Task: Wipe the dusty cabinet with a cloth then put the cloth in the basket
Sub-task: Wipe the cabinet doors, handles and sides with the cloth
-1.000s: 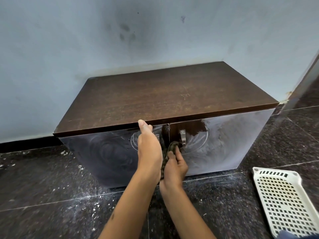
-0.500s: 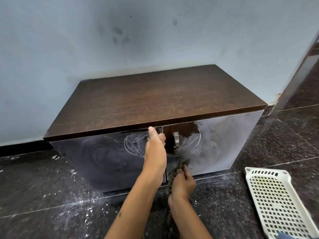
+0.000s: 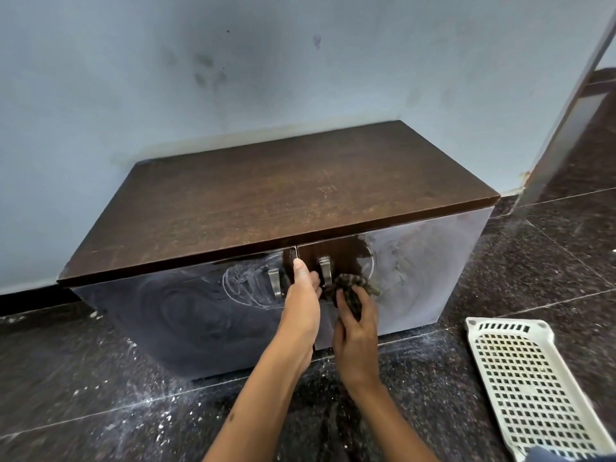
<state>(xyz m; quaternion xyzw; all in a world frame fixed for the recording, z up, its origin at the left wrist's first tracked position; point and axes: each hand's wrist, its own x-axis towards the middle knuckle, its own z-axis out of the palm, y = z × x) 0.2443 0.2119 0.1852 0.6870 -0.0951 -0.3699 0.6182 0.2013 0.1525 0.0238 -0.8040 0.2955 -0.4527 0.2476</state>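
- Upward from the door's foot, the right hand (image 3: 355, 331) has carried the bunched cloth (image 3: 350, 288) it grips, beside the handle (image 3: 325, 273).
- Left hand (image 3: 303, 295) still grips the cabinet (image 3: 266, 201) door edge.

A pale blue-grey wall (image 3: 233, 78) fills the upper half of the scene, smudged with dark marks near its middle and dirty along its foot. The floor (image 3: 100, 395) is dark, speckled polished stone in large tiles with thin pale joints, scattered with white flecks and dust. At the far right a wall corner (image 3: 573, 105) slants down to the floor, with a dark skirting strip (image 3: 30, 300) running along the wall's base at the left.
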